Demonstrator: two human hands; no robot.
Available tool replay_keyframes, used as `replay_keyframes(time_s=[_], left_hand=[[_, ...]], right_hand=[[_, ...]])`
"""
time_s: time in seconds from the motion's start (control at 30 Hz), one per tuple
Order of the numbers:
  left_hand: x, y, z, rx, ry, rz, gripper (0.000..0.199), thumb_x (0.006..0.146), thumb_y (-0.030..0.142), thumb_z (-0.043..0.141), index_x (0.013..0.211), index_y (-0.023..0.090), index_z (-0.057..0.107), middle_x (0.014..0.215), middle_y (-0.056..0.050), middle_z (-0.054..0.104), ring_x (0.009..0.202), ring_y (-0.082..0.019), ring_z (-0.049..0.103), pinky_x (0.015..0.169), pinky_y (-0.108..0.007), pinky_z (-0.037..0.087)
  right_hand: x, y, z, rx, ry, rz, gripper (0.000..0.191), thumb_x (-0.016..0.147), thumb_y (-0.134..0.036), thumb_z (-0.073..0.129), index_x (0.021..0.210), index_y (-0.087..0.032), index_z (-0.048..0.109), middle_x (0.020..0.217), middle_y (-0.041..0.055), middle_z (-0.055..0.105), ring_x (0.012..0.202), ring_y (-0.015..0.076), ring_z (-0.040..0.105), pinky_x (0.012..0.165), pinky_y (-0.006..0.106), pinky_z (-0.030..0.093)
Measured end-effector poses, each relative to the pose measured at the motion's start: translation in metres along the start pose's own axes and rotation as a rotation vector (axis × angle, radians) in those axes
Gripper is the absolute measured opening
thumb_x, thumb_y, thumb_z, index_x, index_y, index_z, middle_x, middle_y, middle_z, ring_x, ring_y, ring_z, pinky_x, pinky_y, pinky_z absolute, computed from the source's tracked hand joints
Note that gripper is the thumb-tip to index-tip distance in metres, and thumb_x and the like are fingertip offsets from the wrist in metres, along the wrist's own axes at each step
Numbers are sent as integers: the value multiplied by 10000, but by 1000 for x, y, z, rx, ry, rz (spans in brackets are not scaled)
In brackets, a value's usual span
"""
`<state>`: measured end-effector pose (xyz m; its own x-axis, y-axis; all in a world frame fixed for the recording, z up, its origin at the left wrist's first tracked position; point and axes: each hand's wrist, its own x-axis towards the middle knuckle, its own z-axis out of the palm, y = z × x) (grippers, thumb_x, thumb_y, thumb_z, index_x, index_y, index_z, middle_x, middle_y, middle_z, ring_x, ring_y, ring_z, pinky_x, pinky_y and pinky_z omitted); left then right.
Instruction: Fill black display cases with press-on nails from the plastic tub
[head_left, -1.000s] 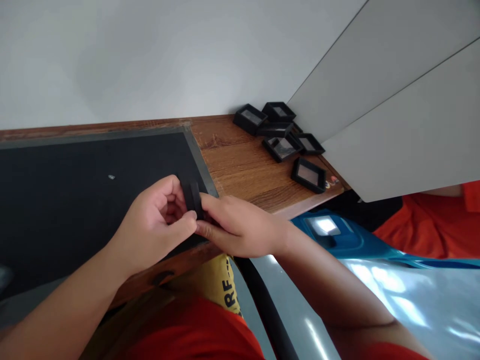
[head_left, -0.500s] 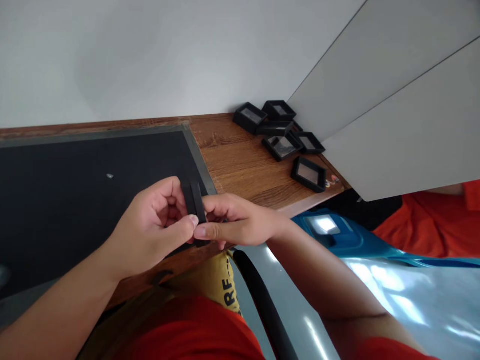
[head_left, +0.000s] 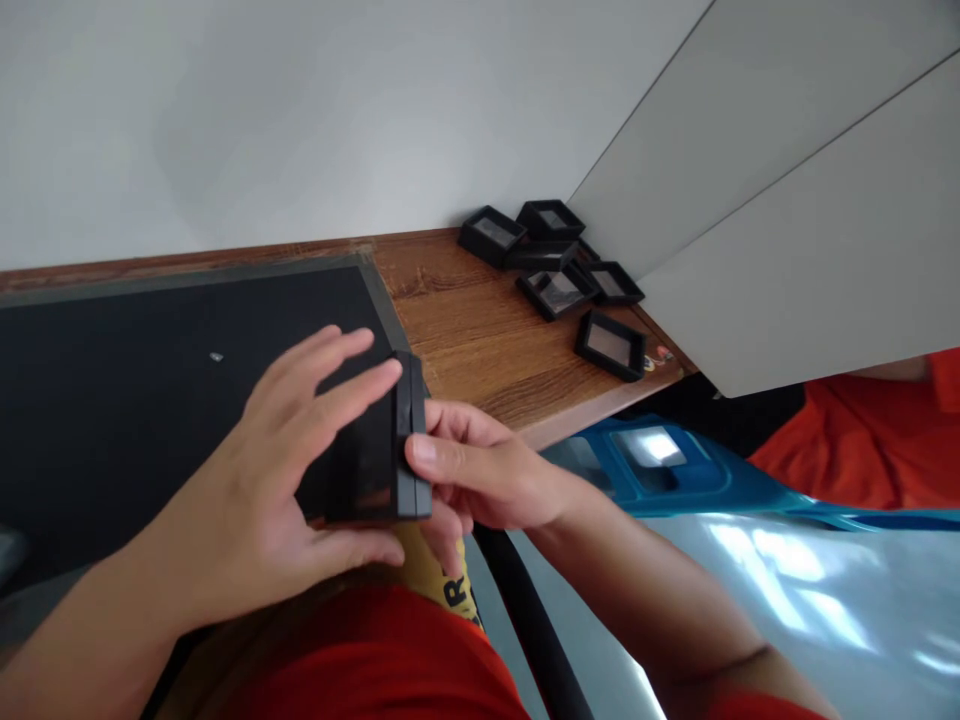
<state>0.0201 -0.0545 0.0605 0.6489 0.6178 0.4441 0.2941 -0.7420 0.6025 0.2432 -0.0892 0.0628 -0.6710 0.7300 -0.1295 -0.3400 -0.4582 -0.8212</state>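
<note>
A black rectangular box [head_left: 405,490] with a seam along its narrow side is held up on edge over the front of the table. My right hand [head_left: 491,470] grips it from the right, thumb on the seamed side and the other fingers behind, partly hidden. Its dark glossy face is turned left, towards my left hand [head_left: 281,480]. That hand is open, with fingers spread around the box's left side; the index fingertip is at its top edge, and whether it touches I cannot tell.
Several similar black frame-like boxes [head_left: 609,345] with windows lie on the wooden tabletop [head_left: 457,330] at the right. A dark mat [head_left: 112,420] bears a small shiny scrap [head_left: 216,357]. Grey panels [head_left: 810,230] stand at right, near a blue chair [head_left: 675,460] and a person's orange sleeve [head_left: 877,440].
My left hand has let go of the box and spread its fingers. The box has turned, showing its glossy face and seamed side, while my right hand keeps hold.
</note>
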Motion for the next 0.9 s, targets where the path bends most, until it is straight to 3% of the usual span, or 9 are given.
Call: replay_keyframes(time_s=[0.13,0.23,0.33,0.47,0.53,0.6,0.73,0.8,0.9], left_hand=[[-20,9,6,-157,-3,-25,800,908,282,764,1610,434,413,1608,-47,569,1409,-279,615,1168,-404,532],[-40,14,6,-274,71,-202,502,948,237,724,1408,420,643,1246,-5,797,1022,-170,791,899,-250,635],[-67,26,3,-531,107,-476,225,923,336,783,1145,308,763,874,-17,809,754,-166,788,710,-228,644],[-104,47,6,-1031,-50,-603,227,914,443,787,1031,252,751,851,-57,758,591,-162,728,541,-241,594],[-119,53,16,-1132,-58,-514,186,954,436,736,1022,263,737,873,-55,739,609,-153,710,551,-248,581],[-131,56,29,-1026,37,-428,173,960,445,719,995,275,732,898,-58,734,735,-183,727,656,-286,610],[-151,60,43,-567,249,-499,229,935,505,716,899,279,732,1063,-75,707,993,-240,702,878,-349,609],[-160,66,41,-442,299,-526,288,939,566,673,937,281,710,1080,-76,688,994,-245,674,869,-343,594],[-172,77,36,-351,342,-486,338,999,579,522,938,269,643,974,-66,668,868,-230,645,756,-327,558]], right_hand=[[-12,2,34,-95,97,37,448,873,-557,819,877,-175,585,665,-67,620,472,39,511,440,139,433],[-34,-6,55,-233,137,84,388,884,-488,829,869,-150,638,731,-32,633,588,47,532,524,155,438],[-62,-21,66,-366,9,132,356,920,-472,798,864,-149,659,702,-24,624,571,58,519,512,177,407],[-69,-21,68,-481,133,-148,303,1003,-460,692,941,-168,643,751,-18,563,611,80,466,530,207,394],[-54,3,71,-544,56,-184,255,1021,-398,662,907,-174,618,765,-17,555,644,83,470,566,210,404],[-33,41,76,-506,-108,-334,310,975,-409,703,814,-195,547,685,-38,529,582,76,457,543,215,386],[6,128,83,-506,301,-773,401,959,-557,607,733,-236,523,617,-16,495,547,131,455,570,295,408],[19,163,84,-515,354,-854,442,907,-649,615,726,-252,539,609,4,523,556,166,489,607,339,449],[33,201,85,-552,302,-753,553,862,-778,586,653,-269,539,537,5,489,566,207,530,722,413,510]])
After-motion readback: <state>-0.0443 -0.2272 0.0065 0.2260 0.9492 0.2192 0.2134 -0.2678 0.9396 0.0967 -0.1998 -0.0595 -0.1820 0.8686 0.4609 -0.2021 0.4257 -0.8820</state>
